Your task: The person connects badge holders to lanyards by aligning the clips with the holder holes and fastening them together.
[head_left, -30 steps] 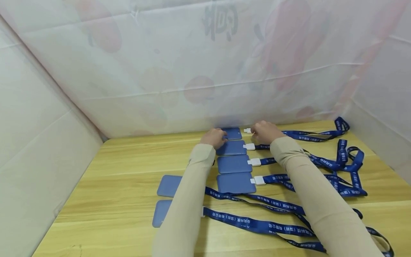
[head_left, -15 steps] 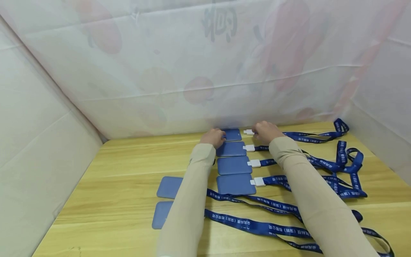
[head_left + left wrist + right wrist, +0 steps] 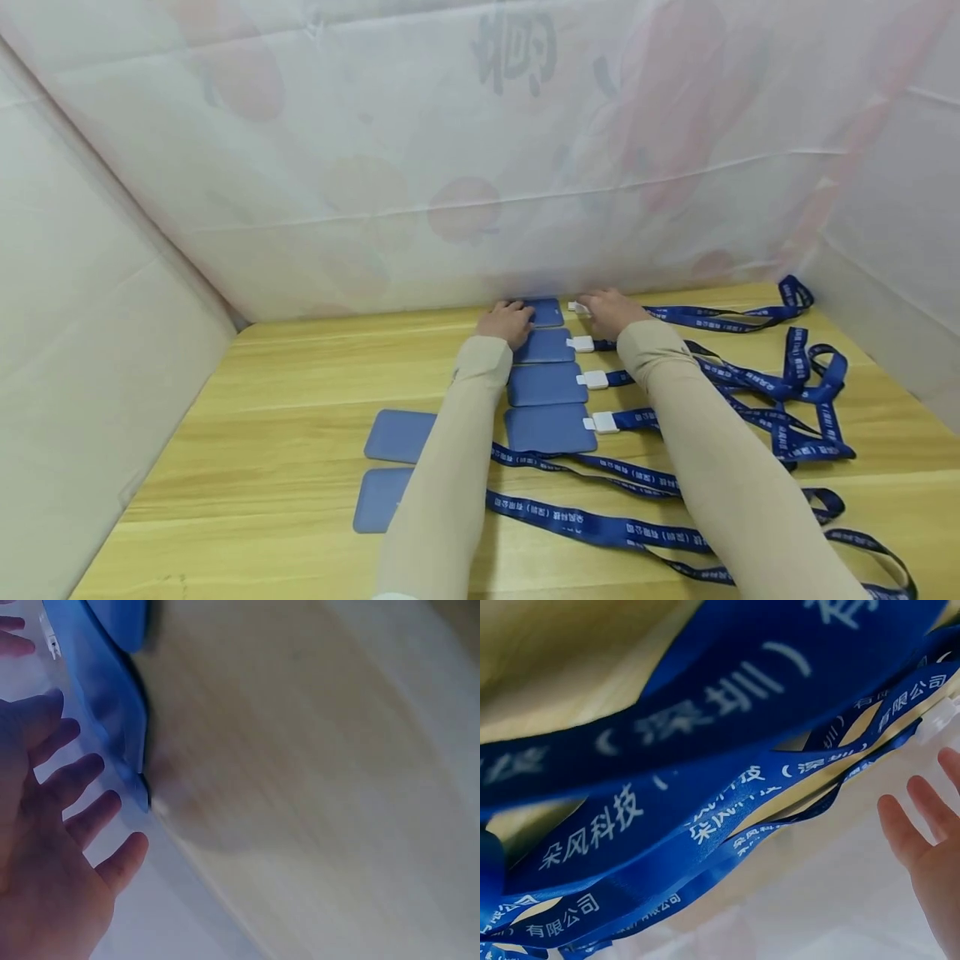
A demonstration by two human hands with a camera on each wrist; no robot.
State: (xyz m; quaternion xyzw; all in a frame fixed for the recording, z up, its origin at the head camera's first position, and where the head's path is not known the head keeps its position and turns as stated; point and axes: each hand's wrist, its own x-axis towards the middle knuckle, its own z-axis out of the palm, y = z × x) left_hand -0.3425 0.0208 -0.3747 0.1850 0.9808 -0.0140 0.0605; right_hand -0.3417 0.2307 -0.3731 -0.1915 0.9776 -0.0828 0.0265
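In the head view my left hand is at the left end of the farthest blue card holder, covering part of it. Its fingers are spread and loosely extended beside the blue holder in the left wrist view. My right hand reaches over the white clip of the farthest lanyard, hiding part of it. In the right wrist view its fingers are fairly straight beside the blue strap; thumb contact with the clip cannot be seen. Below that holder lie further card holders in a column, each with a white clip.
Two more card holders lie at the lower left, partly under my left sleeve. Blue printed lanyards trail in loops across the right side of the wooden table. A pale printed cloth hangs behind the far edge.
My right hand has moved slightly left, over the white clip of the farthest lanyard. The left hand has shifted a little to the right. The card holders lie as before.
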